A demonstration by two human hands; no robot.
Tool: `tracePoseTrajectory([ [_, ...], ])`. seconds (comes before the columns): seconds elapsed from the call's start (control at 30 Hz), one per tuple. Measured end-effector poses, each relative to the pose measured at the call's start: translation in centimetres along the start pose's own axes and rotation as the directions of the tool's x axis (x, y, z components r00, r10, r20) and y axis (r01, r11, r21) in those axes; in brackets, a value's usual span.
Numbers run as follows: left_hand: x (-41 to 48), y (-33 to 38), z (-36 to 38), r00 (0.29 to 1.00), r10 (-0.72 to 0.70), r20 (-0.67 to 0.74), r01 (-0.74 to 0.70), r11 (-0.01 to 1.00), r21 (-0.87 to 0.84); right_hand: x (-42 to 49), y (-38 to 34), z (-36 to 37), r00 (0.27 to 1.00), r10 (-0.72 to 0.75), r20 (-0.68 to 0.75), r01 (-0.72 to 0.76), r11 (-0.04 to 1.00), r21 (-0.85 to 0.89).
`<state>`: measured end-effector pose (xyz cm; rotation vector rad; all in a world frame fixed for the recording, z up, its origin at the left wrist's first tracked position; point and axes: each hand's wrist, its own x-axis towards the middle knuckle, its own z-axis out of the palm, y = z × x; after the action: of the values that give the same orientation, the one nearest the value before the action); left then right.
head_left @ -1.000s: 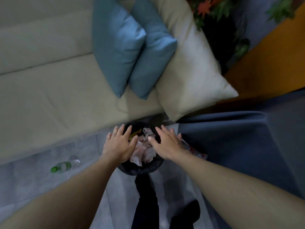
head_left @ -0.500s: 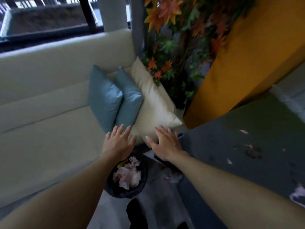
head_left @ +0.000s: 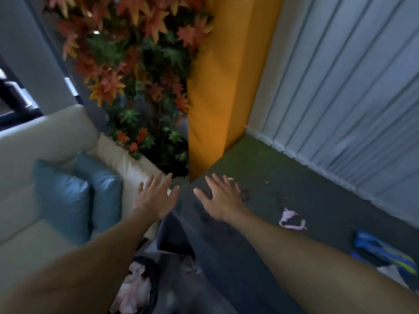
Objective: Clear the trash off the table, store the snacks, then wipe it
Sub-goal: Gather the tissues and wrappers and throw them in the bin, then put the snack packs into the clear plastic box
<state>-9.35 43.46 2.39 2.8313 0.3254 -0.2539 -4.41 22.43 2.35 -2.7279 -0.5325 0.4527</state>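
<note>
Both my hands are stretched out in front of me with fingers spread, holding nothing. My left hand [head_left: 156, 196] hovers near the sofa's end, and my right hand [head_left: 221, 198] hovers over the dark grey table [head_left: 260, 177]. A crumpled pink tissue [head_left: 289, 219] lies on the table to the right of my right hand. A blue and green snack packet [head_left: 383, 251] lies at the table's right edge. Small crumbs [head_left: 244, 196] dot the surface near my right hand. A black trash bin [head_left: 138, 288] holding pink tissues stands on the floor at the bottom, below my left forearm.
A cream sofa [head_left: 27, 200] with two blue cushions [head_left: 74, 198] and a cream pillow [head_left: 127, 164] fills the left. Behind it stand artificial autumn leaves [head_left: 136, 75], an orange pillar [head_left: 217, 87] and white vertical blinds [head_left: 340, 98].
My view has swung up and to the right, from the bin to the table. Both hands have lifted away from the bin and now hover open over the table's edge.
</note>
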Motion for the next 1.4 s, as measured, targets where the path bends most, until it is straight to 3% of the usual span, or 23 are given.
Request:
tracePoseTrajectory([
  [0.13,1.9,6.3,0.6,0.991,0.122,0.051,-0.124,0.991,0.04,-2.9,4.9,-1.4,0.99,0.105,-0.098,-0.103,0.994,0.03],
  [0.3,3.3,13.2,1.3,0.94,0.323,0.11,-0.332,0.941,0.072,-7.2,10.1,-3.0,0.921,0.316,-0.226,-0.303,0.949,0.091],
  [0.6,1.2,24.7,2.6,0.755,0.631,0.175,-0.65,0.756,0.078,-16.5,17.1,-4.4,0.717,0.623,-0.313,-0.568,0.782,0.256],
  [0.87,-2.6,33.1,5.3,0.637,0.733,0.239,-0.762,0.646,0.046,-23.9,22.7,-4.7,0.596,0.723,-0.349,-0.644,0.69,0.33],
  [1.07,-4.6,40.0,8.5,0.6,0.754,0.267,-0.785,0.62,0.014,-27.7,28.9,-5.3,0.584,0.727,-0.36,-0.649,0.685,0.33],
  [1.4,-4.5,48.7,15.4,0.615,0.721,0.319,-0.767,0.641,0.027,-30.8,37.4,-4.0,0.659,0.718,-0.226,-0.624,0.689,0.369],
])
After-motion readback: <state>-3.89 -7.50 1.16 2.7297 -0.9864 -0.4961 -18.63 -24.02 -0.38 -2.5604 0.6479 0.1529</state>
